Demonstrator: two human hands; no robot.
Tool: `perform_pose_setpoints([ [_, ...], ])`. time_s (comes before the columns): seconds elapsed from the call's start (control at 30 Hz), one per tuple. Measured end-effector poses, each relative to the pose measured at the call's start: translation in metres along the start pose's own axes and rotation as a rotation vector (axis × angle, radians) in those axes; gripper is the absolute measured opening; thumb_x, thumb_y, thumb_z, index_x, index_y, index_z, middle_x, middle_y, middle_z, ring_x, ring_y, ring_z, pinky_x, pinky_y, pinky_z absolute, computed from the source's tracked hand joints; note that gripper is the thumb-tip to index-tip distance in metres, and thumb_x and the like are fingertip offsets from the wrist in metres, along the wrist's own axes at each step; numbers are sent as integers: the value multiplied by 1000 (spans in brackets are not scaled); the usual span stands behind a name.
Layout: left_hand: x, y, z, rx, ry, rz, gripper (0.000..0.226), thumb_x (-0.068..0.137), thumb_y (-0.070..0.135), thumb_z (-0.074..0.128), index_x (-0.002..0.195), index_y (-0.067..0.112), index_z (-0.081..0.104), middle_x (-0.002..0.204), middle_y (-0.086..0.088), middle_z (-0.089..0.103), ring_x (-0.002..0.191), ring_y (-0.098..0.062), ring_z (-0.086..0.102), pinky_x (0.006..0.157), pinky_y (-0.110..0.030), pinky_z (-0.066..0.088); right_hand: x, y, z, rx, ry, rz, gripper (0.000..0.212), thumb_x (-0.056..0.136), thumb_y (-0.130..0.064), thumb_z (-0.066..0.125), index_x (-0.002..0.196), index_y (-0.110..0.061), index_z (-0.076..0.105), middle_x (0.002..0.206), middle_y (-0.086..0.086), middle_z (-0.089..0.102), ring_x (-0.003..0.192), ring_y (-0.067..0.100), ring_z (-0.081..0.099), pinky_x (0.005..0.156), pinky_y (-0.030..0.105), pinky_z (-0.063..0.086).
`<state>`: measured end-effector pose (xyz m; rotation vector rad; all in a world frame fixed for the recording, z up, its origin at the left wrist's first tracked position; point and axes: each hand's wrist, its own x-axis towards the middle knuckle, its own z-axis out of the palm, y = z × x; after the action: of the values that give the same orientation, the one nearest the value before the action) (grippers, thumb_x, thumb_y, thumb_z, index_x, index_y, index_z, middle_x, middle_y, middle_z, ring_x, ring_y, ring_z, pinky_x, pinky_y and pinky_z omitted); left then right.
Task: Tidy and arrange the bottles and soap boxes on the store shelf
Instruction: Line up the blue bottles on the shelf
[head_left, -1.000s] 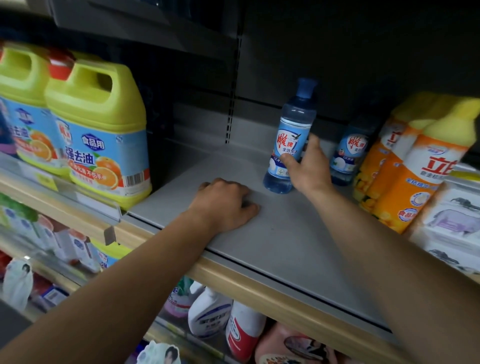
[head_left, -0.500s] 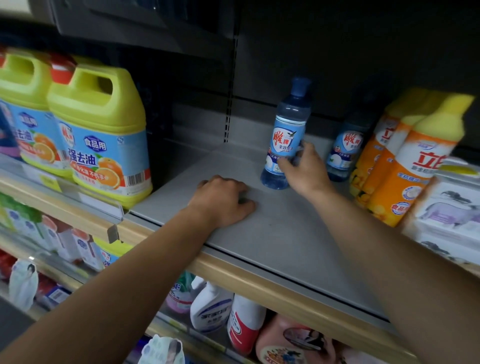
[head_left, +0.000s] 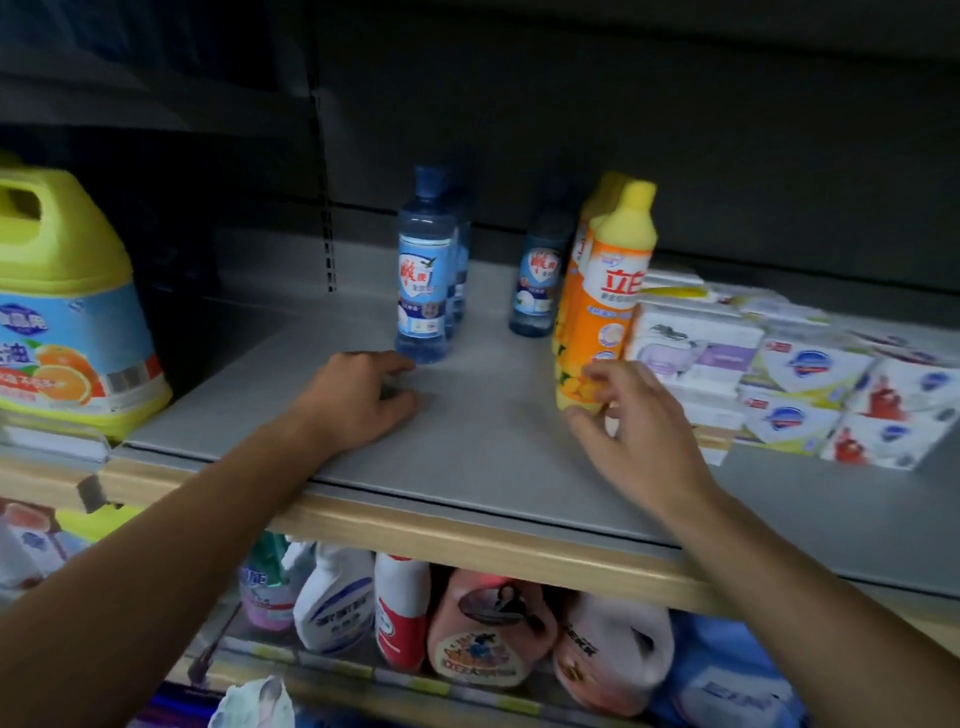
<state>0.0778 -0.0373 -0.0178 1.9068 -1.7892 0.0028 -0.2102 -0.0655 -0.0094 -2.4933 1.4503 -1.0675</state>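
A blue-labelled clear bottle (head_left: 423, 280) stands upright at the middle of the grey shelf (head_left: 493, 457), with another (head_left: 461, 260) close behind it. A third blue bottle (head_left: 537, 283) stands further right. Beside that is a row of orange bottles with yellow caps (head_left: 613, 291). My right hand (head_left: 634, 426) is at the front orange bottle's base, fingers spread and touching it, thumb just below. My left hand (head_left: 358, 400) rests on the shelf just in front of the first blue bottle, fingers loosely curled, holding nothing. Stacked soap boxes (head_left: 810, 374) fill the right side.
A big yellow detergent jug (head_left: 62, 322) stands at the left on the neighbouring shelf. Bare shelf surface lies between my hands. The shelf below holds spray bottles (head_left: 332, 597) and pink refill jugs (head_left: 483, 634). A dark back panel closes the shelf behind.
My right hand has let go of the blue bottle, which now stands upright, and has moved right to the orange bottle's base. The left hand stays on the shelf. The view has shifted right.
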Motion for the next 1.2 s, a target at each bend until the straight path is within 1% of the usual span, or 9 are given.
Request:
perform_pose_setpoints([
  [0.1,4,21,4,-39,-7,25,42,85,35,68,125,22,63,115,-4,70,105,-26,65,95,-32,47,18,-2,-23,46,228,-14,36,87,-27,66,119,-13,59,113,5,59,99,25,59,83,36,47],
  [0.23,13,46,5,-103,51,56,38,84,30,71,119,18,67,109,-4,71,95,-23,67,87,-24,43,63,-10,-44,118,389,-22,46,84,-33,68,124,-13,53,120,5,54,108,22,54,88,35,46],
  [0.37,29,64,1,-145,105,70,34,85,28,69,118,19,67,105,-2,71,88,-17,64,80,-17,37,109,-16,-47,131,354,39,59,84,-45,66,130,-14,46,124,6,54,113,22,53,83,27,38],
  [0.5,53,81,0,-261,145,63,35,85,27,69,120,21,66,111,1,70,88,-8,60,83,-12,38,121,-10,-32,119,307,63,48,91,-39,61,127,-11,47,120,9,56,106,27,57,78,32,43],
  [0.6,82,90,2,-348,164,54,39,86,30,66,124,23,63,116,3,69,97,-11,65,89,-19,43,116,-4,-24,129,350,50,51,94,-38,56,134,-10,43,123,10,52,104,26,57,80,38,50],
  [0.73,131,104,12,-433,182,48,45,88,35,65,130,23,56,123,5,64,101,-13,62,86,-23,44,115,-3,-21,111,377,29,53,94,-38,55,137,-10,41,123,9,50,103,25,55,76,35,47],
  [0.83,172,111,20,-484,201,-30,43,89,37,64,124,14,60,121,-5,65,111,-22,59,90,-29,45,115,-3,-18,137,387,15,52,94,-38,55,136,-11,41,121,8,49,105,24,53,78,36,47],
  [0.97,213,118,35,-463,220,-105,40,88,35,65,114,5,66,113,-20,66,107,-34,60,78,-31,43,115,-2,-16,168,392,23,52,94,-41,54,136,-13,41,121,5,49,105,23,54,80,43,50],
  [1.2,244,124,65,-558,155,-143,54,86,30,70,132,9,50,124,-22,60,113,-36,58,89,-38,48,115,-2,-14,181,413,42,56,93,-37,56,141,-14,39,125,4,49,110,22,53,84,42,49],
])
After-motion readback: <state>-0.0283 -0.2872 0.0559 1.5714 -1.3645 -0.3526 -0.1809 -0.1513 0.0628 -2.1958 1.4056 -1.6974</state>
